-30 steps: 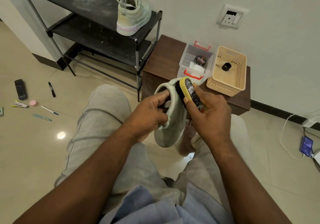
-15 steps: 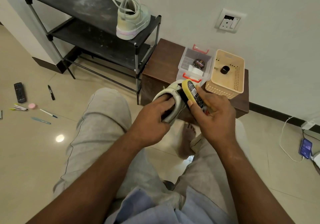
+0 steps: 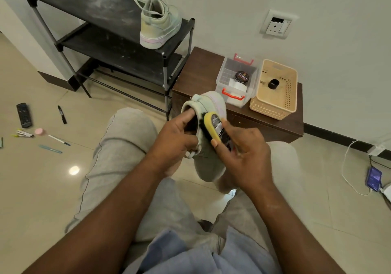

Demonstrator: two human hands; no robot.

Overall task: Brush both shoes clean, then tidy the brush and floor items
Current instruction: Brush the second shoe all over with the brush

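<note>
My left hand (image 3: 176,141) grips a pale green shoe (image 3: 208,159) by its collar, fingers inside the opening, holding it above my knees with the toe pointing down. My right hand (image 3: 243,153) holds a yellow brush (image 3: 212,126) with a black label, its black bristles pressed against the shoe's side near the heel. The second pale green shoe (image 3: 159,23) stands upright on the top shelf of the black rack (image 3: 95,5). On the floor at the left lie a remote (image 3: 24,115), a black marker (image 3: 62,114), a pink round item (image 3: 39,131) and several pens (image 3: 59,140).
A brown cabinet (image 3: 198,70) beside the rack carries a clear box (image 3: 237,81) with a polish tin and a beige basket (image 3: 274,89) holding a black cap. A phone on a white cable (image 3: 373,178) lies on the floor at the right. A wall socket (image 3: 276,25) is above.
The shoe has turned in my left hand so the toe hangs down again, and the brush has slid along its side near the heel. Both hands keep their grips.
</note>
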